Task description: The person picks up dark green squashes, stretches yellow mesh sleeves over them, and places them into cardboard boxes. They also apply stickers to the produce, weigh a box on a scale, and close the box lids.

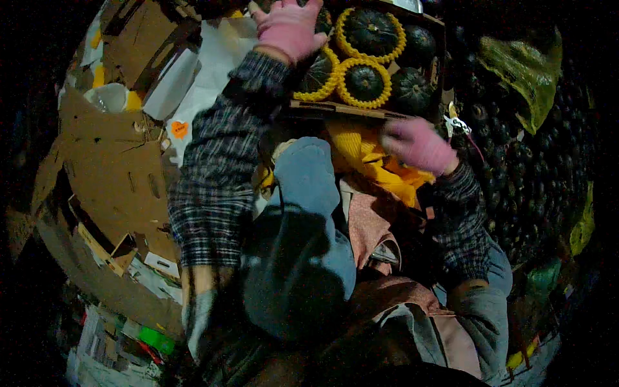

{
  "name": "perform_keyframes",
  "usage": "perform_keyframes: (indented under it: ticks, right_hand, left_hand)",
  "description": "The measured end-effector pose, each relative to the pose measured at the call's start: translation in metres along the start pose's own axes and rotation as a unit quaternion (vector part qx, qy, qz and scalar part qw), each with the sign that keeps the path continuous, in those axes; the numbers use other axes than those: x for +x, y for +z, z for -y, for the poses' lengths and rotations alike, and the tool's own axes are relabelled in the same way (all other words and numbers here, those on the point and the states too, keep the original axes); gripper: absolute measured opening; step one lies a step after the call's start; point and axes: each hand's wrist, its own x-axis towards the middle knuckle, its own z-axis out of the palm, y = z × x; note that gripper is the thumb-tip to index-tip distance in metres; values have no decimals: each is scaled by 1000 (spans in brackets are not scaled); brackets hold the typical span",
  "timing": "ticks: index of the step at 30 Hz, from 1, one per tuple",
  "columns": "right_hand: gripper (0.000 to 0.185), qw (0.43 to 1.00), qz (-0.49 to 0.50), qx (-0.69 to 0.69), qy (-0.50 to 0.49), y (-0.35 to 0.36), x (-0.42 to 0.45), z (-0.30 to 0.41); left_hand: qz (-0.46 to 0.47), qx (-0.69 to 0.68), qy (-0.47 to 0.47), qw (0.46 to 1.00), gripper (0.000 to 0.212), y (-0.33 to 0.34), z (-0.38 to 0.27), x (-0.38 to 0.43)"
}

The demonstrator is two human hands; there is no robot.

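A cardboard box [358, 111] at the top centre holds several dark green squashes, some ringed by yellow foam netting. My left hand [290, 31], in a pink glove, lies with spread fingers at the box's left side, beside a netted squash [316, 72]; whether it touches one I cannot tell. My right hand [420, 145], also pink-gloved and blurred, is just below the box's near edge, over a heap of yellow foam netting [394, 179]. Its fingers look curled, and what they hold, if anything, is unclear. Another squash [365, 83] sits in its foam ring between the hands.
Flattened cardboard [116, 179] and a white sheet [210, 72] with an orange sticker lie left. A large mass of dark squashes [508, 159] spreads right, with a yellow-green mesh bag [527, 72] on top. White-handled snips [456, 123] lie beside the box.
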Motion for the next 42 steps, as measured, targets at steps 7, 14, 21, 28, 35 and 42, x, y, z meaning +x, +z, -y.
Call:
perform_keyframes:
  ticks: [7, 14, 21, 28, 35, 42]
  right_hand:
    - [53, 974, -63, -80, 204, 80, -29, 0]
    - [34, 987, -117, 46, 99, 94, -13, -22]
    - [31, 929, -352, 114, -16, 56, -36, 11]
    - [32, 884, -465, -50, -26, 34, -31, 18]
    - [46, 883, -386, 264, -45, 19, -21, 46]
    - [42, 852, -470, 231, -6, 16, -20, 42]
  left_hand:
    - [123, 46, -95, 987, 84, -4, -40, 33]
    - [17, 0, -82, 996, 79, -17, -56, 23]
    - [-128, -276, 397, 866, 49, -49, -61, -13]
    - [177, -491, 240, 819, 27, -90, -104, -78]
    - [200, -556, 223, 775, 26, -85, -87, -75]
    - [66, -514, 175, 837, 23, -84, -93, -88]
